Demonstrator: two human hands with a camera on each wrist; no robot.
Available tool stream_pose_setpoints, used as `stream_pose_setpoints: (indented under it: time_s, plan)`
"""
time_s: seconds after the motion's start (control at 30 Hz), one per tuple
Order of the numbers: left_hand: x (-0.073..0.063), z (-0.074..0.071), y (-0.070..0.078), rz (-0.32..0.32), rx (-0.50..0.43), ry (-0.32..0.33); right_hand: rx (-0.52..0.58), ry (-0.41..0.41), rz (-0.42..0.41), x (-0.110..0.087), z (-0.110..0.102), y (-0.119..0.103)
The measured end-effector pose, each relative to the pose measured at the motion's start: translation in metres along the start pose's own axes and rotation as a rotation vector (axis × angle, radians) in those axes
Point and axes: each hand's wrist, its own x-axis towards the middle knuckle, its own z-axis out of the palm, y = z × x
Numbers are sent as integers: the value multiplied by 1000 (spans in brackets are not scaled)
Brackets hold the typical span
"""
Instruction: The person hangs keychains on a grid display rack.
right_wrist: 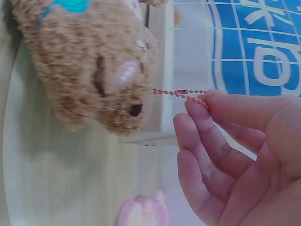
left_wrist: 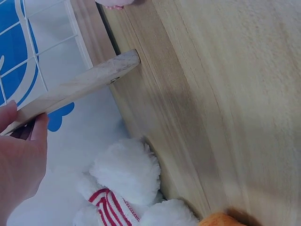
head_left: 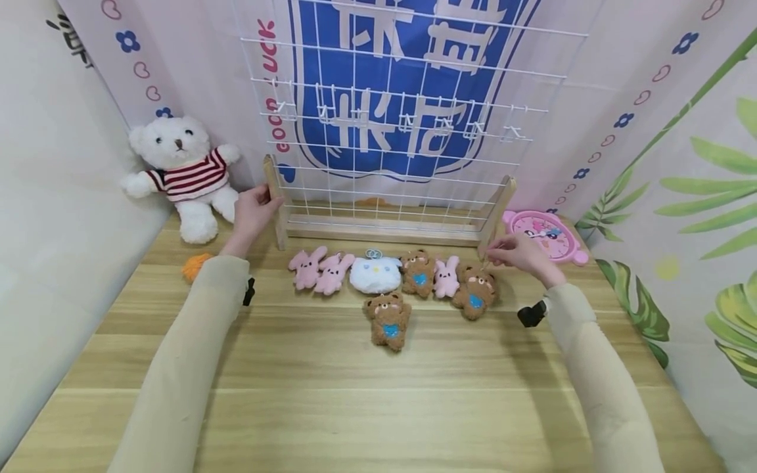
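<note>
Narrow grips are showing at both sides of the head view: the left hand (head_left: 254, 211) is holding the left wooden post (head_left: 279, 231) of the wire rack (head_left: 384, 151), and the right hand (head_left: 523, 255) is pinching something by the head of the brown bear (head_left: 475, 292), at the right end of the row on the table (head_left: 355, 407). A pink rabbit (head_left: 447, 277) is lying close beside that bear, so a sideways pull could be dragging it askew.

From the left wrist, thumb and fingers are pressing opposite faces of the post, with only the wood's thickness between them. Steadying seems the purpose; a hard, uneven tug would probably be twisting or tipping the rack. Beside the post a white plush bear (left_wrist: 127, 172) is sitting, and a careless elbow or wrist might be knocking it.

From the right wrist, the fingertips are closing on one end of a red bead chain (right_wrist: 176, 92) that is running to the brown bear's head. Because so little chain is being gripped, smooth beads could be slipping free under the toy's weight. Whether the bear is resting wholly on the table, I am not able to tell.
</note>
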Motion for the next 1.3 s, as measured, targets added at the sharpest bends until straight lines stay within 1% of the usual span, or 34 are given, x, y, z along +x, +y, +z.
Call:
stream_pose_setpoints:
  time_s: [0.23,0.4,0.57,0.67,0.83,1.0,1.3]
  plan:
    - [-2,-1,1,2,3,-3,-40,49,-54,-15,-13,-9]
    - [-1,1,1,3,0,-3,-49,87,-68,-24,-23,-17]
    - [0,3,0,4,8,9,-85,155,-119,-28,-30,-25]
    - [0,2,-1,1,3,8,-108,200,-107,-28,-34,-31]
    - [-1,0,-3,4,7,-12,-100,212,-59,-26,-48,-45]
    - [0,-2,-7,12,11,-26,-70,257,-68,-24,-67,-61]
    - [-2,-1,-3,25,0,-19,-39,353,-71,-28,-103,-96]
